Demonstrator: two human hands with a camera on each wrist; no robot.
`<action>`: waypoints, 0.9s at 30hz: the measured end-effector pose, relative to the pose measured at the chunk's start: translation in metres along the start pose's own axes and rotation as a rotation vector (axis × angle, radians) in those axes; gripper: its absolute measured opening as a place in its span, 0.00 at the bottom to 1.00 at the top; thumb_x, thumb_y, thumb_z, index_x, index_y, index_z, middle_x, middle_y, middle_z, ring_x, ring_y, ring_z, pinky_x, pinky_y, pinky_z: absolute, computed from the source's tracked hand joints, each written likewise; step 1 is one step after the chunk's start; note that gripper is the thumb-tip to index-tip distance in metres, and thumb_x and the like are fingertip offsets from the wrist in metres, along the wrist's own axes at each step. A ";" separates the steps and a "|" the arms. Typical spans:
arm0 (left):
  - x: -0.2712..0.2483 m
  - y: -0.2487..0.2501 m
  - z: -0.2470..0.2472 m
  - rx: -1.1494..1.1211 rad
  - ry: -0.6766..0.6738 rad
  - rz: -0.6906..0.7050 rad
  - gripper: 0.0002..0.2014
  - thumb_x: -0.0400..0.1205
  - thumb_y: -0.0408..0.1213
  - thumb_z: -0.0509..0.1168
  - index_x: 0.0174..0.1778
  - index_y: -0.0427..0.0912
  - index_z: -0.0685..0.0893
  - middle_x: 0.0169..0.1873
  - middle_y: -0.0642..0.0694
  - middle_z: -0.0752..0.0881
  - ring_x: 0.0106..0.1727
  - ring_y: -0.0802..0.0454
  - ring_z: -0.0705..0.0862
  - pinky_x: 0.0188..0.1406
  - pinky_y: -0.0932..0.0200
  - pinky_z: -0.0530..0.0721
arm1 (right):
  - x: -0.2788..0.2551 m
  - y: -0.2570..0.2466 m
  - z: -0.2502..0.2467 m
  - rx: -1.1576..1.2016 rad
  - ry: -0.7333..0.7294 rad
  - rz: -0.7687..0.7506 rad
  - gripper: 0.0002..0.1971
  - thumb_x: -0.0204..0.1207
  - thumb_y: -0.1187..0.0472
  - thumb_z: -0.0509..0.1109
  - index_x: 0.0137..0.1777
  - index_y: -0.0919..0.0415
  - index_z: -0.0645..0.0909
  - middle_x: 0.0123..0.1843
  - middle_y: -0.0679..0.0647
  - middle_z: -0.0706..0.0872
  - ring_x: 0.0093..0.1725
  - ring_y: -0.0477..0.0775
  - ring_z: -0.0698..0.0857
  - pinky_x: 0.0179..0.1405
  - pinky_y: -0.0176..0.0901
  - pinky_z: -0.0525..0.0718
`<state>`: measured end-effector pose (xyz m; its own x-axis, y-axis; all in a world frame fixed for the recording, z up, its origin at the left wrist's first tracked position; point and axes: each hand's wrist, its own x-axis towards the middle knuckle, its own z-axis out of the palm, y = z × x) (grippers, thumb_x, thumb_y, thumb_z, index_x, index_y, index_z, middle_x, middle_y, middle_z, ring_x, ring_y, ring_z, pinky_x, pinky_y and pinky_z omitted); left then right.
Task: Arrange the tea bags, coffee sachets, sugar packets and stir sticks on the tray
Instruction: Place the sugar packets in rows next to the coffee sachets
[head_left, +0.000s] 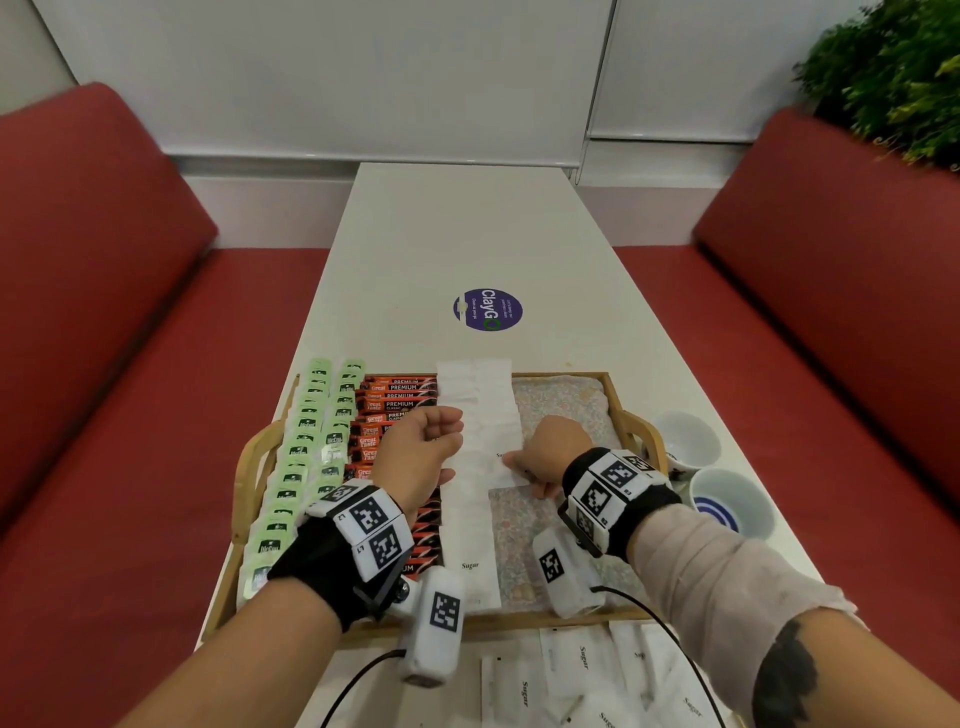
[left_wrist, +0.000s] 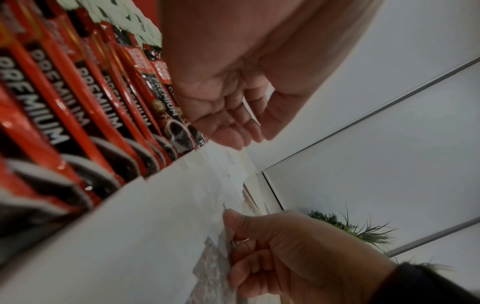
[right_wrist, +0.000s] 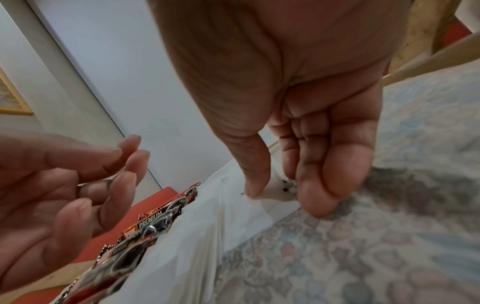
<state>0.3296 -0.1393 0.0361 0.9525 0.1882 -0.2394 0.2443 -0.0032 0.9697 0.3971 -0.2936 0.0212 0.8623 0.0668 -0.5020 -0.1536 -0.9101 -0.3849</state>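
Observation:
A wooden tray (head_left: 563, 373) lined with patterned cloth holds two columns of green tea bags (head_left: 306, 447), a column of red coffee sachets (head_left: 395, 400) and two columns of white sugar packets (head_left: 470, 545). My right hand (head_left: 519, 462) pinches the near edge of a sugar packet (head_left: 501, 470) at the near end of the shorter right column; thumb and fingers (right_wrist: 317, 197) close on that packet (right_wrist: 259, 211). My left hand (head_left: 447, 431) hovers over the border between coffee and sugar, fingers (left_wrist: 228, 131) loosely curled, holding nothing. No stir sticks are visible.
Loose sugar packets (head_left: 571, 670) lie on the white table in front of the tray. Two white cups (head_left: 685, 436) (head_left: 727, 501) stand right of the tray. Patterned cloth (head_left: 561, 405) shows bare in the tray's right part. Red sofas flank the table.

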 end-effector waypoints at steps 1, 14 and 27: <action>0.000 0.000 0.000 -0.001 0.000 0.001 0.13 0.82 0.25 0.62 0.47 0.51 0.80 0.47 0.52 0.84 0.46 0.56 0.80 0.37 0.60 0.79 | 0.000 0.000 0.000 0.000 -0.001 0.004 0.16 0.77 0.52 0.68 0.31 0.61 0.76 0.26 0.54 0.82 0.25 0.52 0.83 0.27 0.39 0.81; -0.017 0.001 0.003 -0.015 0.005 0.007 0.13 0.82 0.25 0.63 0.47 0.51 0.80 0.47 0.52 0.83 0.47 0.56 0.81 0.39 0.60 0.81 | -0.024 0.008 -0.017 0.007 0.005 -0.028 0.20 0.78 0.49 0.69 0.30 0.62 0.76 0.27 0.54 0.83 0.25 0.51 0.81 0.37 0.42 0.83; -0.089 -0.008 0.029 0.026 -0.049 0.023 0.11 0.82 0.26 0.63 0.47 0.50 0.80 0.47 0.50 0.84 0.46 0.57 0.81 0.40 0.59 0.80 | -0.127 0.056 -0.022 0.123 0.059 -0.117 0.17 0.77 0.49 0.72 0.50 0.65 0.82 0.44 0.61 0.91 0.45 0.59 0.91 0.49 0.53 0.90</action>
<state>0.2478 -0.1848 0.0479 0.9655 0.1390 -0.2201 0.2265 -0.0323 0.9735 0.2896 -0.3624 0.0804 0.9040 0.1421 -0.4032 -0.1050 -0.8404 -0.5317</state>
